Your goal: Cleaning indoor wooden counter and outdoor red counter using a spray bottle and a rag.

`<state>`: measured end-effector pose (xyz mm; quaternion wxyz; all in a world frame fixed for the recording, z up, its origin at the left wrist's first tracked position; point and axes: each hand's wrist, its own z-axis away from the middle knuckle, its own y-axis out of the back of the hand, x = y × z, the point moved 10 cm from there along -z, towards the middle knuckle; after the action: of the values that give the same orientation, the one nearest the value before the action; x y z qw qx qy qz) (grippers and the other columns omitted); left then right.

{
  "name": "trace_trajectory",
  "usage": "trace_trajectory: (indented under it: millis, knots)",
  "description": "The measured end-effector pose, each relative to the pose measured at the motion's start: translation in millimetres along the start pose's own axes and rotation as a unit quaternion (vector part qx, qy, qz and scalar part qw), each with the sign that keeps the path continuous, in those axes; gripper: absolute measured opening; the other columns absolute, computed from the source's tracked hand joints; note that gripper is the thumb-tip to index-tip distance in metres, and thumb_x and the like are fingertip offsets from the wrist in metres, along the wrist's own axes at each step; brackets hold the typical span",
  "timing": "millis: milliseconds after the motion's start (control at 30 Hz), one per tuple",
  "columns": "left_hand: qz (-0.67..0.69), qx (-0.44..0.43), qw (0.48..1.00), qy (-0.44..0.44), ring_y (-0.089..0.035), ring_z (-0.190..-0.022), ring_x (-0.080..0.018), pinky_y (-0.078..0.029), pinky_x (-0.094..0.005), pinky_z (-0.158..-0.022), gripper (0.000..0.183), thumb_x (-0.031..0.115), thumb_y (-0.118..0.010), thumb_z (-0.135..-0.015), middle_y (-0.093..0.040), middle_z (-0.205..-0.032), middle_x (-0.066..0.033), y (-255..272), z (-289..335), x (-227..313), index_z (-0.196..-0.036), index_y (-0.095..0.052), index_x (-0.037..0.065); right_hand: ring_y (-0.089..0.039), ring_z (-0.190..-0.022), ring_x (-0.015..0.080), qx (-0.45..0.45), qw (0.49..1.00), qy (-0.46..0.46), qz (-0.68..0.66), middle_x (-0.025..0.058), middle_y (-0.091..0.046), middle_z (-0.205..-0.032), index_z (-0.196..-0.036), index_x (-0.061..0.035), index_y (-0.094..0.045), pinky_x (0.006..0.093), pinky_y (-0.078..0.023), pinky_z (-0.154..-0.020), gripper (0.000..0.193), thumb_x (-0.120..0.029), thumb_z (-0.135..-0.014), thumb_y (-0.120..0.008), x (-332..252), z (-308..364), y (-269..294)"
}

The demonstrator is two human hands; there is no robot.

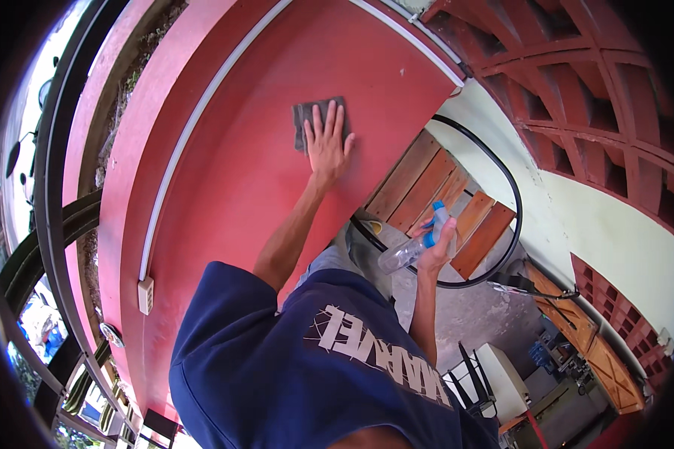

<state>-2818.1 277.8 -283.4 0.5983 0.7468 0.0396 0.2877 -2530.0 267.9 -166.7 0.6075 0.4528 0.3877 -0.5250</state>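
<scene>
My left hand (pixel 326 146) lies flat on a dark grey cloth (pixel 301 123), with the fingers spread and pointing away from me. It presses the cloth against a smooth red wall (pixel 254 172). The cloth shows on both sides of the hand; its middle is covered by the palm and fingers. Lower and to the right, my right hand (pixel 436 254) is closed around a clear spray bottle (pixel 401 256) with a blue and whitish spray head. The bottle is tilted, its base toward the left, and it is apart from the wall.
White conduit (pixel 195 120) runs along the red wall to an outlet box (pixel 146 296). A black hose (pixel 513 187) loops beside wooden planks (pixel 419 183) on the right. Red vent blocks (pixel 577 90) fill the upper right. A black metal frame (pixel 49 187) stands on the left.
</scene>
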Motion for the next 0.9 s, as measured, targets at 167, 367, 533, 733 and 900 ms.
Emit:
trace_trajectory:
  millis: [167,367,533,733,900]
  knots:
    - [0.090,-0.126,0.977,-0.150,-0.014,-0.147,-0.0325,-0.014,-0.0512,-0.117,0.061,0.042,-0.043,-0.097,-0.022,-0.158,-0.0029,-31,33,67,-0.150,-0.031,0.016,-0.059,-0.055,0.0171,-0.014,1.000,-0.014,-0.010,0.0134,-0.063,-0.080,-0.092,0.0054,-0.059,0.0293,-0.046,-0.054,0.058,-0.048,-0.099,-0.038,-8,-11,-20]
    - [-0.023,-0.007,0.997,-0.077,-0.022,-0.145,-0.0298,-0.022,-0.0498,-0.114,0.052,0.036,-0.043,-0.098,-0.026,-0.157,-0.0032,35,-63,-78,-0.148,-0.037,0.023,-0.059,-0.056,0.0167,-0.065,0.997,-0.022,0.032,0.0139,-0.064,-0.084,-0.094,0.0063,-0.059,0.0292,-0.046,-0.054,0.057,-0.046,-0.100,-0.037,0,-15,-13]
    - [-0.106,0.108,0.984,0.098,-0.019,-0.145,-0.0374,-0.017,-0.0554,-0.114,0.052,0.036,-0.036,-0.099,-0.025,-0.158,-0.0045,44,-96,-133,-0.149,-0.035,0.020,-0.059,-0.055,0.0172,-0.033,0.999,-0.028,0.019,0.0150,-0.064,-0.084,-0.096,0.0078,-0.059,0.0299,-0.047,-0.053,0.059,-0.047,-0.100,-0.037,6,-13,3]
    - [0.051,-0.048,0.996,-0.063,-0.014,-0.146,-0.0366,-0.014,-0.0545,-0.116,0.055,0.034,-0.041,-0.097,-0.023,-0.158,-0.0040,-37,-49,71,-0.150,-0.032,0.018,-0.059,-0.054,0.0175,-0.010,0.998,-0.034,0.042,0.0150,-0.064,-0.082,-0.095,0.0080,-0.059,0.0297,-0.047,-0.053,0.060,-0.048,-0.100,-0.037,2,-21,3]
    - [0.075,-0.115,0.952,-0.274,-0.018,-0.145,-0.0323,-0.018,-0.0501,-0.116,0.062,0.045,-0.043,-0.095,-0.026,-0.157,-0.0050,-57,-51,99,-0.150,-0.032,0.016,-0.059,-0.054,0.0171,-0.007,0.998,-0.022,0.056,0.0138,-0.065,-0.081,-0.092,0.0061,-0.060,0.0291,-0.046,-0.053,0.059,-0.048,-0.099,-0.038,-9,-23,-1]
